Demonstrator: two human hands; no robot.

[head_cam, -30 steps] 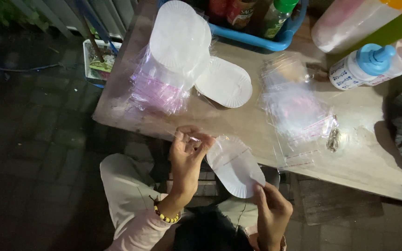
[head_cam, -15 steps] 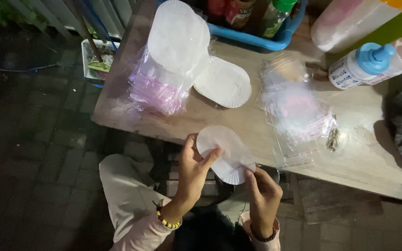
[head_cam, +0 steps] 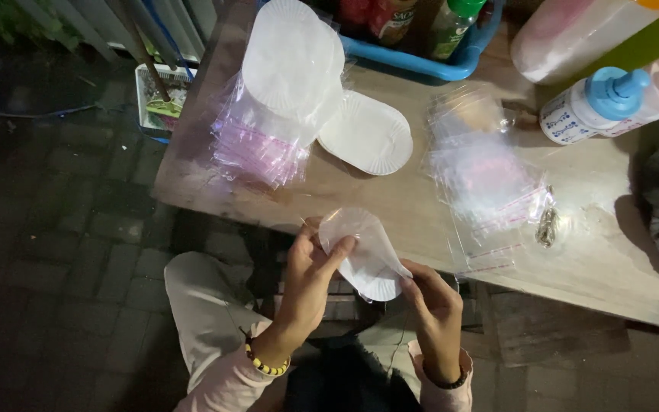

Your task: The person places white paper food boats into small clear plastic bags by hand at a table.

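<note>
A white oval paper plate with a fluted rim [head_cam: 366, 255] is held in both hands just below the near edge of the pale wooden worktop [head_cam: 390, 206], above the lap. The left hand [head_cam: 306, 278] is closed on the plate's left end, fingers [head_cam: 339, 250] laid across its face with the thumb behind; the right hand [head_cam: 430, 301] pinches the lower right edge between thumb and fingertips. A thin clear film appears to lie around the plate, though whether the plate is already inside a bag cannot be told. Judged step: a single plate is being slipped into, or its wrapper adjusted around, a clear sleeve. On the worktop, well apart from the hands, a stack of white oval paper plates [head_cam: 293, 65] rests on a bundle of clear plastic bags with pink strips [head_cam: 257, 145]; a further white oval plate [head_cam: 368, 136] lies just beside it, and a loose heap of clear bags [head_cam: 486, 179] lies to the right. A white squeeze bottle with a blue cap [head_cam: 589, 107] and a blue plastic tray of bottles [head_cam: 421, 61] stand at the far edge. The next move is judged to call for a steady left-hand grip while the right fingers ease the film along the plate without creasing the rim.
</note>
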